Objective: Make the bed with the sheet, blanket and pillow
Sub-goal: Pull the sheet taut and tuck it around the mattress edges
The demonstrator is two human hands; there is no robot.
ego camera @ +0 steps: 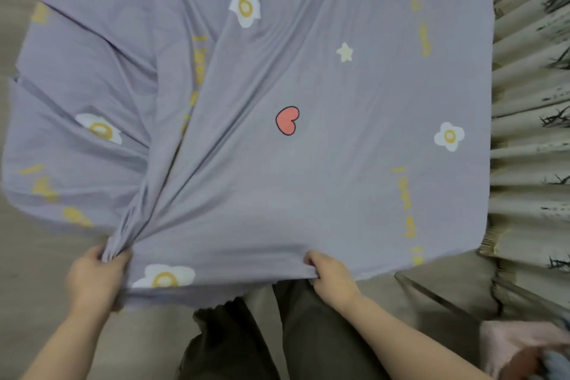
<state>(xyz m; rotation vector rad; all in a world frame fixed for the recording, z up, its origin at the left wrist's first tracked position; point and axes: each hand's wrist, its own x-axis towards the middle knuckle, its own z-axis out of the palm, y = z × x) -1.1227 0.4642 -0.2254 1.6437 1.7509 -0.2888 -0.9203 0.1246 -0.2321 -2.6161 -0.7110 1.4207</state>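
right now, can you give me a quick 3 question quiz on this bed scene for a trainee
1. True or false: the left hand and the right hand both grip the near edge of the sheet.
2. Toward which point do the sheet's deep folds gather? A: the left hand. B: the right hand. C: neither, it lies flat all over.
3. Fill in: the print near the sheet's middle is a red ____.

Key
1. True
2. A
3. heart
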